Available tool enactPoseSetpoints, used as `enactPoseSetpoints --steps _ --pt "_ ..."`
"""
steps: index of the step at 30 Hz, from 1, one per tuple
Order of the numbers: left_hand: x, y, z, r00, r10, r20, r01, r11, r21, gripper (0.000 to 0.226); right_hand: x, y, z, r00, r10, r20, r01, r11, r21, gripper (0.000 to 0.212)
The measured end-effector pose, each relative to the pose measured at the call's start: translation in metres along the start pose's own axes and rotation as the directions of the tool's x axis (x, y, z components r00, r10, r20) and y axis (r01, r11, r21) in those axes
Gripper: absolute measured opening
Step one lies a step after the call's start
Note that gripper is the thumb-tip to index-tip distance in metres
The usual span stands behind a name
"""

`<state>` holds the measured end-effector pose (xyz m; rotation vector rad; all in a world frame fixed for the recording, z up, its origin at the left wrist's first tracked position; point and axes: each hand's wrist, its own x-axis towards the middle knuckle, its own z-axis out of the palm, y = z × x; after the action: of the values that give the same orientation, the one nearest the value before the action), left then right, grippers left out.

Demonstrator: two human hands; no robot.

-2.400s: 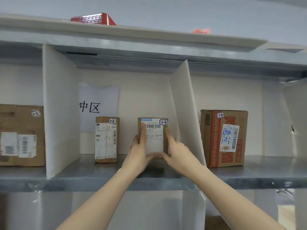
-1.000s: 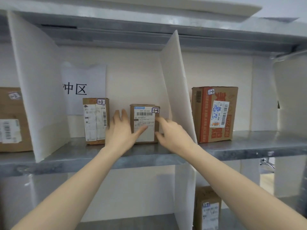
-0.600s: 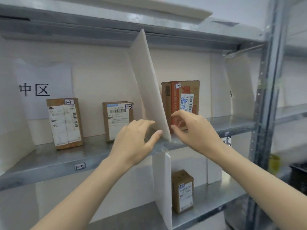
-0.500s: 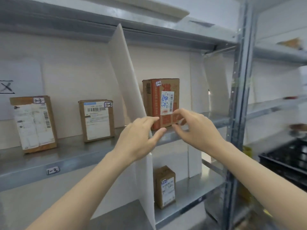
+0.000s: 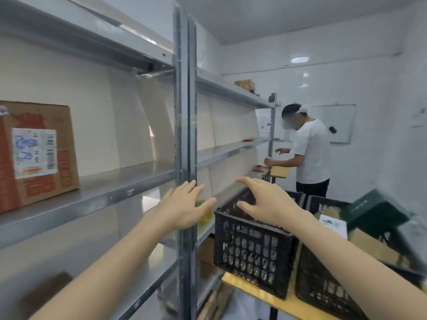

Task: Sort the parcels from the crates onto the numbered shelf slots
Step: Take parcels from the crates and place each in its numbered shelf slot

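The cardboard parcel [image 5: 39, 153] on the shelf runs off the left edge, and its label print is too smeared for me to read. My left hand [image 5: 182, 209] covers a stretch of the shelf upright [image 5: 184, 112] and most of a yellow thing [image 5: 206, 215] behind it, which I cannot make out. My right hand [image 5: 270, 204] hides part of the near black crate [image 5: 251, 248] rim; I cannot see inside it. My right forearm crosses the second crate [image 5: 323, 287], which the bottom edge cuts off. The dark green box [image 5: 374, 218] above it is blurred, its lettering unreadable. The tag [image 5: 130, 192] on the shelf lip is too small to read. The crates hide the other person [image 5: 312, 153] below the thighs.
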<state>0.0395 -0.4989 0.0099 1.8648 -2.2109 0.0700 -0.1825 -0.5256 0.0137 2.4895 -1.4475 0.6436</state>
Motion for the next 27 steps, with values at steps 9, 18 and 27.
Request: enactPoseSetpoints --steps 9,18,27 --pt "0.143 0.128 0.078 0.985 0.158 0.071 -0.157 0.987 -0.013 0.078 -0.031 0.186 0.009 0.963 0.267 0.044 -0.261 0.96 -0.101 0.059" --pt "0.249 0.234 0.142 0.925 0.367 0.1 -0.36 0.929 -0.08 0.073 -0.054 0.308 0.023 0.866 0.5 0.026 -0.493 0.86 -0.133 0.057" --pt "0.367 0.3 0.21 0.85 0.504 0.151 -0.49 0.863 -0.12 0.075 -0.034 0.401 0.063 0.771 0.636 -0.023 -0.63 0.758 -0.168 0.061"
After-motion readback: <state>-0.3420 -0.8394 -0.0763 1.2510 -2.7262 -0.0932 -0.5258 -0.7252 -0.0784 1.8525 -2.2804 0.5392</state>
